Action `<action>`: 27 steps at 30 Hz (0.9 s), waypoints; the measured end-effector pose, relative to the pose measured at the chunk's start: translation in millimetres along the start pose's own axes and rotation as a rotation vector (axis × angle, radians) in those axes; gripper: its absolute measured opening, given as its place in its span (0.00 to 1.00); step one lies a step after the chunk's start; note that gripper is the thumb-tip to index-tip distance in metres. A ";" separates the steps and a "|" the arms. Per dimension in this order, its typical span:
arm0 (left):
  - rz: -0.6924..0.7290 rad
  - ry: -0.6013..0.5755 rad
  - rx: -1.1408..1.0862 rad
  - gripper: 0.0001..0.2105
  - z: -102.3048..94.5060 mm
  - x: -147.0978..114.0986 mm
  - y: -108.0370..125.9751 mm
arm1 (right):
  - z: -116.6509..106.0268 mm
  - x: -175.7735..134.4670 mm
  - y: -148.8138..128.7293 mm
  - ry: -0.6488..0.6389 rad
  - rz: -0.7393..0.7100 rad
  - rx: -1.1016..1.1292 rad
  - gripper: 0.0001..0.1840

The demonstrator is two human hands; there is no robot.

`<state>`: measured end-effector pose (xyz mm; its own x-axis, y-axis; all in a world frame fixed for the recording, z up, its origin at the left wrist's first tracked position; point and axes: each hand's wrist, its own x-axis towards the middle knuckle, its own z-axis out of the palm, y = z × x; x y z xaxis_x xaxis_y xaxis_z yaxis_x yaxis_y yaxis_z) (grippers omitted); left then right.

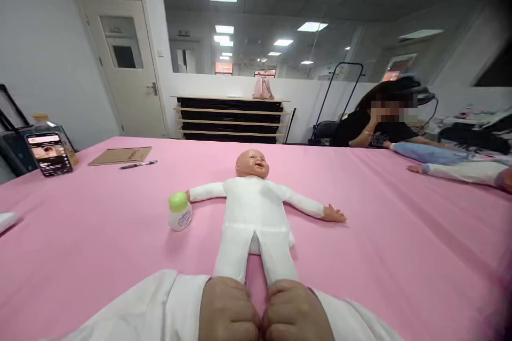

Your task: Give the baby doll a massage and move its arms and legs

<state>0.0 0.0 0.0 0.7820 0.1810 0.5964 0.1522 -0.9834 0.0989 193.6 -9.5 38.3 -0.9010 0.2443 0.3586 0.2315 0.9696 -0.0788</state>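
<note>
Jar label: a printed oval patch on the rounded, smooth white jar, its lettering too small to read; the lid is lime green.
Notebook cover: brown card-like notebook at far left, with dark print that cannot be made out; a slim pen lies just nearer.
Phone screen: lit, with a picture and tiny illegible text, on the phone propped at the left edge.
Doll: the doll lies face up in the middle, head far, legs near, arms spread; smooth, glossy head, white fabric-clad body. Its arm on the left reaches just beside the jar.
Left hand: the left hand is curled around the doll's lower leg on the left.
Right hand: the right hand is likewise closed around the other lower leg; the doll's feet are hidden.
Sleeves: loose white cloth.
Tabletop: pink cloth, matte, lightly creased.
Far right: a person in a dark top sits beyond the cloth.
</note>
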 end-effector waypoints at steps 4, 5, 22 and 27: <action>0.022 -0.020 -0.002 0.16 -6.9 0.8 -1.3 | -2.7 0.0 -1.1 -0.024 -0.027 0.005 0.18; 0.036 -0.015 0.000 0.16 -8.3 2.3 -1.3 | -2.2 0.1 -1.4 -0.028 -0.032 0.006 0.18; 0.074 0.238 -0.005 0.17 -11.9 18.2 2.4 | 8.9 9.3 -7.8 0.190 0.029 -0.003 0.28; 0.080 0.215 -0.014 0.18 -15.4 19.7 3.3 | 11.1 8.1 -7.7 0.186 0.061 0.008 0.30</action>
<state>6.6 0.2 24.3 0.6444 0.0964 0.7586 0.0849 -0.9949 0.0544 180.4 -14.8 31.5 -0.8018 0.2969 0.5186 0.2798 0.9534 -0.1131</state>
